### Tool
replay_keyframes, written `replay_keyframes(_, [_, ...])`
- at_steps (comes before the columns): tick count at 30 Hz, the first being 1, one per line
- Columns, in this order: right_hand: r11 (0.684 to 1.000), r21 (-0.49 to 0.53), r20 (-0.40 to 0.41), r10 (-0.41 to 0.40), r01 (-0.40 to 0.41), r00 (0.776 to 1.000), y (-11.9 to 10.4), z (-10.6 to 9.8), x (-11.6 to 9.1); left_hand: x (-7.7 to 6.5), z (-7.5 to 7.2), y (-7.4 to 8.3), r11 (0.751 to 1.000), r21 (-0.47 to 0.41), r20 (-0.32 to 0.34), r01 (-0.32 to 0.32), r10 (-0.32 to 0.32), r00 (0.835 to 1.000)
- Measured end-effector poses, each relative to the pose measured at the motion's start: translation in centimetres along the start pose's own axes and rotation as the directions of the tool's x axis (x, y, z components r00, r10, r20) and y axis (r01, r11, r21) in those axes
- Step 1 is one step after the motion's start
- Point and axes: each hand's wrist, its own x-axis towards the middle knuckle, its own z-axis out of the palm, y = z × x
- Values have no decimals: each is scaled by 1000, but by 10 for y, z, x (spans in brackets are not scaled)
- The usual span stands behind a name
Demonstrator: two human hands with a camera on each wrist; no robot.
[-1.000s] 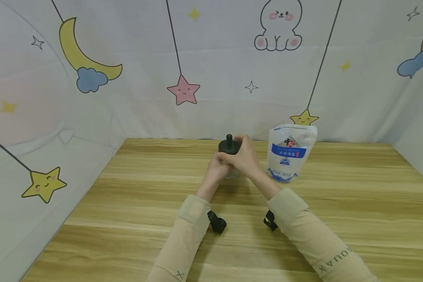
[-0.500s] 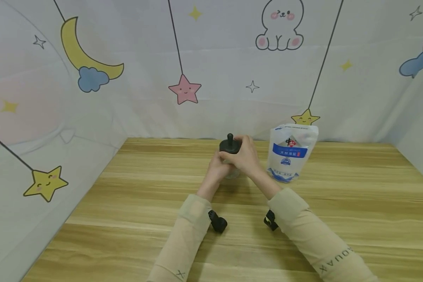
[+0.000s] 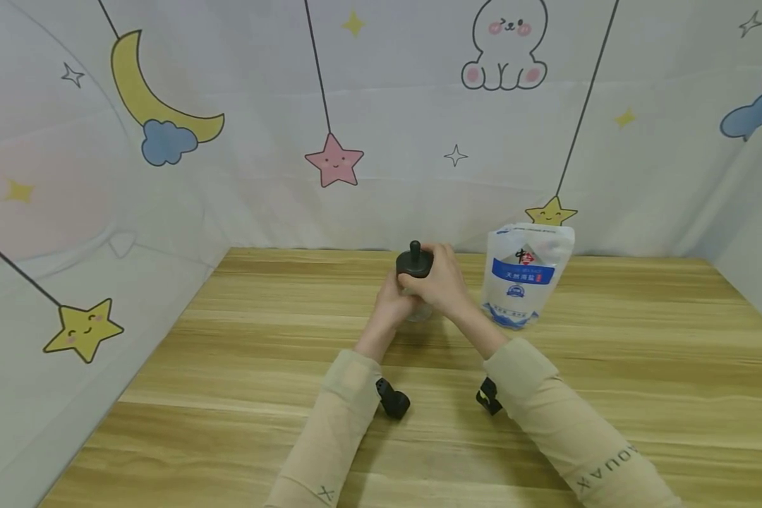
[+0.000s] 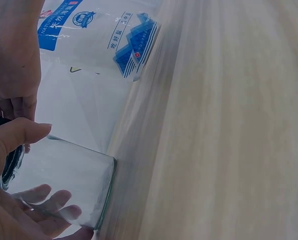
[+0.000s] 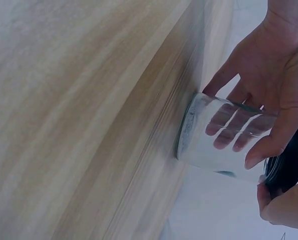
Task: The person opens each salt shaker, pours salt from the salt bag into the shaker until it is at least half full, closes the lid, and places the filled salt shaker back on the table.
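A clear glass jar (image 3: 420, 312) stands upright on the wooden table, topped by a black lid (image 3: 413, 264) with a knob-like stem. Its glass body (image 4: 86, 165) looks empty in the left wrist view. My left hand (image 3: 394, 303) grips the body, thumb on one side and fingers (image 5: 226, 125) round the other, as the right wrist view shows. From the right, my right hand (image 3: 443, 282) holds the lid at its edge, with fingertips by the black rim (image 5: 284, 165). Part of the jar is hidden behind both hands in the head view.
A white and blue salt pouch (image 3: 519, 275) stands upright just right of the jar. Behind the wooden table (image 3: 260, 339) hangs a white printed curtain (image 3: 406, 85). Black devices (image 3: 394, 400) sit at both wrists, below the beige sleeves (image 3: 330, 430).
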Motion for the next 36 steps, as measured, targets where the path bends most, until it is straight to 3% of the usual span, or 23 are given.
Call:
replay_keyframes(13, [1000, -14, 17, -25, 26, 1000, 0, 0, 1, -1, 1, -2, 999, 9, -17, -38, 38, 999])
replay_keyframes(23, [999, -14, 37, -41, 41, 999, 0, 2, 0, -2, 0, -1, 1000, 3, -3, -7, 7, 1000])
replay_keyframes(25, [999, -12, 38, -43, 43, 998, 0, 1, -1, -1, 0, -1, 1000, 5, -4, -29, 29, 1000])
replay_keyframes(31, [1000, -7, -9, -5, 5, 1000, 0, 1, -4, 1, 1, -1, 996, 17, -26, -86, 87, 996])
replay_keyframes(36, [999, -30, -47, 22, -24, 999, 1, 3, -3, 0, 2, 0, 999, 16, -29, -43, 43, 999])
